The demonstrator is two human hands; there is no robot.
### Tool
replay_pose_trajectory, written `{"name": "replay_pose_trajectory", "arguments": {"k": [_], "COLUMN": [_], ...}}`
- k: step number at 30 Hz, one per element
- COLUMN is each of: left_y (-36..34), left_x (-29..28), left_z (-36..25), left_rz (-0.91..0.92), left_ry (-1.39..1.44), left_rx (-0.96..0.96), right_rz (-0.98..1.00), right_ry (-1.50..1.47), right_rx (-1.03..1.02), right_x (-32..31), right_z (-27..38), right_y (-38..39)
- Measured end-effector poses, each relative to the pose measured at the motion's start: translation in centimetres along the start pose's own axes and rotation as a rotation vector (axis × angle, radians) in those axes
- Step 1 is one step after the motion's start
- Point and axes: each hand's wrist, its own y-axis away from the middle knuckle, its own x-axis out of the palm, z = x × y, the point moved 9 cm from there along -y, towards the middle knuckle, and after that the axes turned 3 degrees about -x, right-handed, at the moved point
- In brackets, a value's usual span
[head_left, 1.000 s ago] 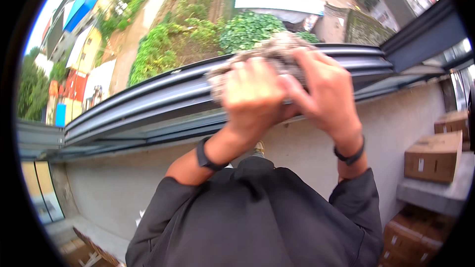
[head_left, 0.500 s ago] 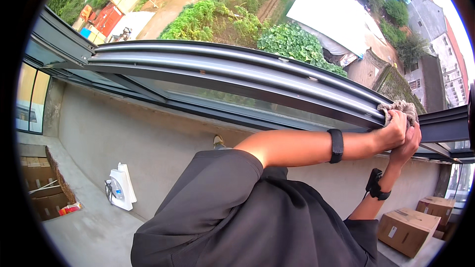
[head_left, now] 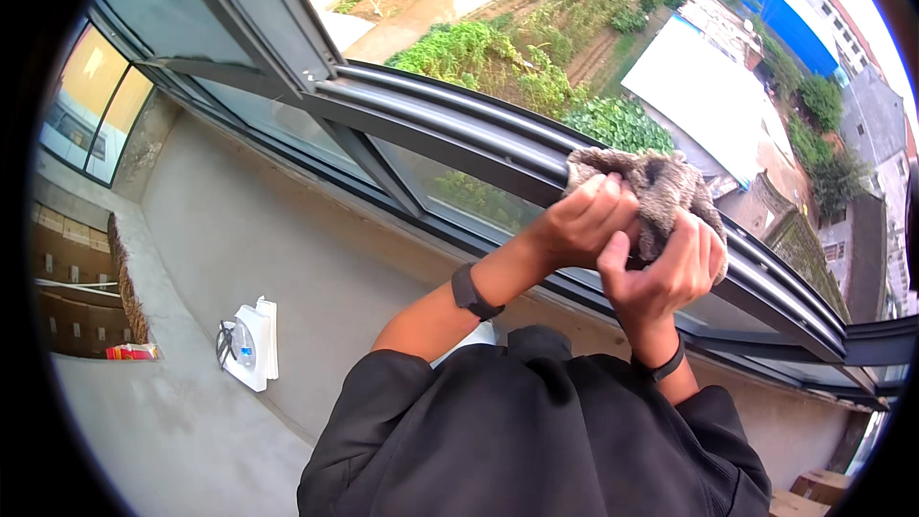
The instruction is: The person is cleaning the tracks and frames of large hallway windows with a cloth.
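Two bare hands hold one fuzzy gray-brown cloth (head_left: 661,182), which is bunched up in soft, lumpy folds on top of a window rail (head_left: 431,105). The left hand (head_left: 592,222) has its fingers curled into the near left side of the cloth, and the right hand (head_left: 675,273) grips the right side with bent fingers. The rail is hard, dark gray metal with long, straight ridges that shine a little. Each wrist has a dark band (head_left: 476,292), and the shirt (head_left: 536,421) is smooth black cloth. Half a second ago, the cloth was way over at the right end of the rail, by the corner. Now it is near the middle, and the left arm, which was stretched far across, is bent. Over on the left, a clear, round bottle (head_left: 243,347) with a bit of blue lies on a flat white thing (head_left: 266,364), near a shiny red and yellow packet (head_left: 132,351). Any writing on the bottle or packet is too small to read.
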Motion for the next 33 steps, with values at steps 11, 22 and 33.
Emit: {"name": "replay_pose_trajectory", "arguments": {"k": [11, 22, 33], "left_y": [10.4, 9.7, 0.2], "left_x": [-7.0, -3.8, 2.5], "left_z": [25.5, 17.8, -12.1], "left_rz": [0.010, 0.023, -0.077], "left_ry": [-0.071, -0.162, 0.674], "left_rx": [-0.363, -0.423, -0.169], "right_rz": [0.197, 0.059, -0.078], "right_ry": [0.200, -0.322, 0.024], "right_rx": [-0.216, -0.204, -0.105], "right_x": [17.3, 9.4, -14.2], "right_z": [25.5, 13.3, -9.1], "right_y": [-7.4, -2.7, 9.0]}}
